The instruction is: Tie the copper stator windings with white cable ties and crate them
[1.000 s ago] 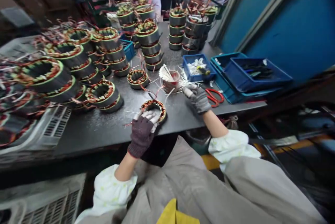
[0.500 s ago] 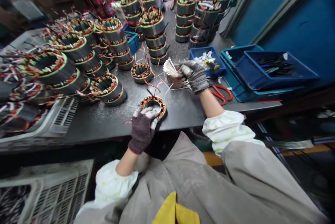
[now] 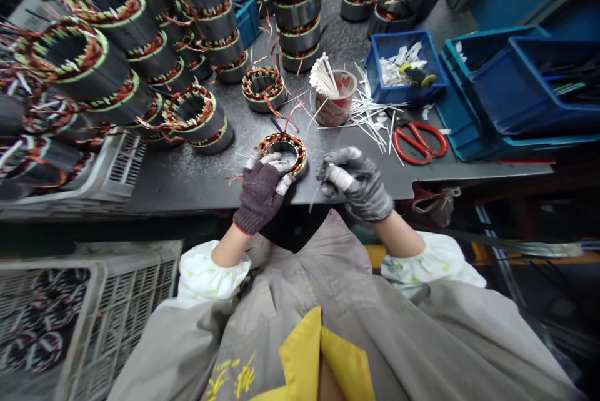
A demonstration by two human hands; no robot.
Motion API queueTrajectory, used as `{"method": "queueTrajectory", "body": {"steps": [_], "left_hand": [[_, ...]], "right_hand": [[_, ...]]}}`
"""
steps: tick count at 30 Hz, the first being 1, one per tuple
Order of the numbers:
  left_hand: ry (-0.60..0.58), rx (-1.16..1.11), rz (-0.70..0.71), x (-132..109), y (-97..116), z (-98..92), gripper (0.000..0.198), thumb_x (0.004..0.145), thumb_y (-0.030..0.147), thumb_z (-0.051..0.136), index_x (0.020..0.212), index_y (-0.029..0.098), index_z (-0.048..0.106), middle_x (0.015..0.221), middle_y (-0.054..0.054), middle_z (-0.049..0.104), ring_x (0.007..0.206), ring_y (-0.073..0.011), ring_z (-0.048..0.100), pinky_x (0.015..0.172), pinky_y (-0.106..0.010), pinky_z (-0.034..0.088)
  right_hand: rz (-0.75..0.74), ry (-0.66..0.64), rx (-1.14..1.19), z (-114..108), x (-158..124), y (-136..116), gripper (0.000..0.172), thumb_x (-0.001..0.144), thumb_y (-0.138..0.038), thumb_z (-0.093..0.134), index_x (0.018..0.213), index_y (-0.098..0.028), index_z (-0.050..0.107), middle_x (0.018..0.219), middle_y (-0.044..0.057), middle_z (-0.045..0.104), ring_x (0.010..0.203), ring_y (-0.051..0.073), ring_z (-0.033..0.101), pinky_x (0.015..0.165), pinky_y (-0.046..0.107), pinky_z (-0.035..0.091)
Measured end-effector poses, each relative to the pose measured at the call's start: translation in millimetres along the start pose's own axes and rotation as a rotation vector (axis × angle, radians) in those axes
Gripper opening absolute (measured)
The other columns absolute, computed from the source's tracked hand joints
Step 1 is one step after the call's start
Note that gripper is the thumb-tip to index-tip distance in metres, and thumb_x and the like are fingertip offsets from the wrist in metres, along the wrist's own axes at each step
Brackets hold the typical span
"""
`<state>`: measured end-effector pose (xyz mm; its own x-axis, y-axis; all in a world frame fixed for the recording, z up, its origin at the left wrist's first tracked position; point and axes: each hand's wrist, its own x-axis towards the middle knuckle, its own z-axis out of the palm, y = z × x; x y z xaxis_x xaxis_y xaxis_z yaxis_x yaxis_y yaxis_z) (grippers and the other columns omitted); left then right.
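A small wound stator ring (image 3: 287,150) with copper coils lies flat at the near edge of the dark table (image 3: 187,182). My left hand (image 3: 263,187), in a dark knit glove, rests on the ring's near rim with fingers curled over it. My right hand (image 3: 355,181), in a grey glove, hovers just right of the ring with fingers pinched around a thin white strip. A cup (image 3: 335,99) full of white strips stands behind the ring, with more strips scattered beside it.
Stacks of wound stators (image 3: 117,45) crowd the left and back of the table. Red scissors (image 3: 417,142) lie right of the cup. Blue bins (image 3: 510,92) and a small blue tray (image 3: 400,67) sit at the right. A slatted crate (image 3: 70,313) stands on the floor at left.
My right hand left the cup and came back toward me to the right of the ring, holding a strip. My head tilted down. My left hand stayed on the ring.
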<state>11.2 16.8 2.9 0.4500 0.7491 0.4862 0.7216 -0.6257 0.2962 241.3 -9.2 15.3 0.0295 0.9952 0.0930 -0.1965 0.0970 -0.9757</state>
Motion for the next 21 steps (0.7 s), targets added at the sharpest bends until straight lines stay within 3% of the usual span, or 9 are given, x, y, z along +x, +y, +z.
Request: {"method": "queueTrajectory", "body": {"steps": [4, 7, 12, 16, 18, 21], "left_hand": [[-0.022, -0.004, -0.022, 1, 3, 0.8, 0.026, 0.102, 0.044, 0.059, 0.114, 0.024, 0.071, 0.118, -0.006, 0.080, 0.131, -0.0293, 0.068, 0.130, -0.058, 0.034], [0.042, 0.030, -0.058, 0, 2, 7.7, 0.019, 0.103, 0.039, 0.058, 0.102, 0.025, 0.071, 0.113, -0.005, 0.081, 0.121, -0.0273, 0.072, 0.128, -0.055, 0.037], [0.051, 0.039, -0.070, -2, 0, 14.8, 0.020, 0.104, 0.037, 0.055, 0.104, 0.026, 0.072, 0.110, -0.003, 0.082, 0.120, -0.0249, 0.073, 0.127, -0.052, 0.038], [0.059, 0.044, -0.050, -3, -3, 15.7, 0.022, 0.102, 0.038, 0.054, 0.101, 0.024, 0.071, 0.111, -0.006, 0.081, 0.121, -0.0277, 0.072, 0.125, -0.053, 0.042], [0.069, 0.029, -0.027, -3, -3, 14.4, 0.021, 0.104, 0.036, 0.053, 0.103, 0.024, 0.071, 0.108, -0.005, 0.081, 0.121, -0.0264, 0.073, 0.128, -0.055, 0.038], [0.039, 0.018, 0.001, -2, 0, 9.0, 0.022, 0.105, 0.033, 0.054, 0.113, 0.026, 0.073, 0.114, -0.003, 0.081, 0.129, -0.0241, 0.070, 0.132, -0.055, 0.034]], "right_hand": [[-0.104, -0.101, -0.098, 24, 23, 22, 0.043, 0.082, -0.064, 0.084, 0.093, -0.023, 0.073, 0.089, 0.003, 0.079, 0.078, 0.018, 0.075, 0.070, 0.032, 0.066], [-0.169, -0.198, -0.099, 30, 33, 28, 0.045, 0.088, -0.067, 0.077, 0.099, -0.023, 0.078, 0.097, 0.006, 0.081, 0.082, 0.021, 0.076, 0.076, 0.037, 0.067], [-0.346, -0.106, -0.250, 28, 29, 31, 0.036, 0.092, -0.054, 0.080, 0.113, -0.025, 0.082, 0.112, 0.008, 0.082, 0.103, 0.025, 0.078, 0.095, 0.042, 0.065], [-0.394, -0.165, -0.255, 42, 25, 22, 0.030, 0.098, -0.054, 0.074, 0.102, -0.026, 0.084, 0.104, 0.005, 0.083, 0.099, 0.023, 0.079, 0.094, 0.039, 0.065], [-0.388, -0.074, -0.219, 42, 20, 7, 0.030, 0.102, -0.052, 0.068, 0.102, -0.026, 0.082, 0.102, 0.004, 0.082, 0.092, 0.021, 0.079, 0.087, 0.037, 0.067], [-0.448, 0.144, -0.115, 22, 7, -16, 0.020, 0.106, -0.041, 0.065, 0.111, -0.028, 0.079, 0.108, 0.001, 0.081, 0.080, 0.016, 0.078, 0.073, 0.032, 0.067]]}}
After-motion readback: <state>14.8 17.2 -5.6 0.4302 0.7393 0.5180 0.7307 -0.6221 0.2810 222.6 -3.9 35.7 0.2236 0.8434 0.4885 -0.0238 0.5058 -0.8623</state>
